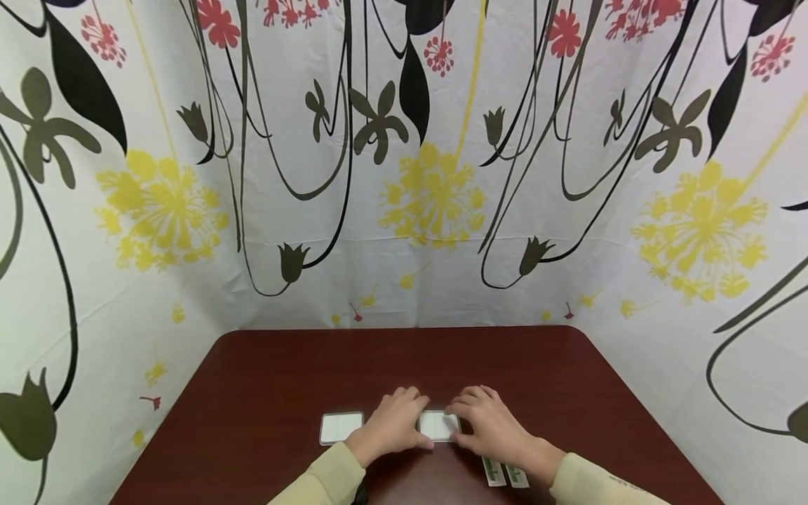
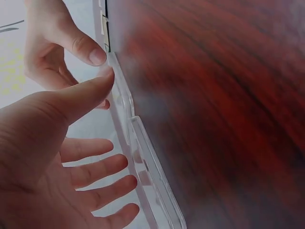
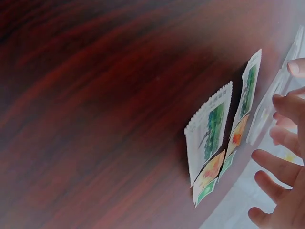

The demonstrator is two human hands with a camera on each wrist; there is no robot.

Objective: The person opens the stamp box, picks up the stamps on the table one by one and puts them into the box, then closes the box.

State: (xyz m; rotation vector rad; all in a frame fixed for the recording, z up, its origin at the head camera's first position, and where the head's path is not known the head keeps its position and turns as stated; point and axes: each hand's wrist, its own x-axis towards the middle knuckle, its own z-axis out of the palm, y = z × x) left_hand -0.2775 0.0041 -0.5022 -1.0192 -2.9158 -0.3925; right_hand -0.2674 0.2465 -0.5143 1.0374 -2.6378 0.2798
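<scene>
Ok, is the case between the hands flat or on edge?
Flat: in the head view, the case shows its broad white face upward.

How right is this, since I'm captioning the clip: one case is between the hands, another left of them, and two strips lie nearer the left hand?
Not quite: the head view shows the two strips nearer the right hand, not the left hand. One case is between the hands, another case left of them.
</scene>
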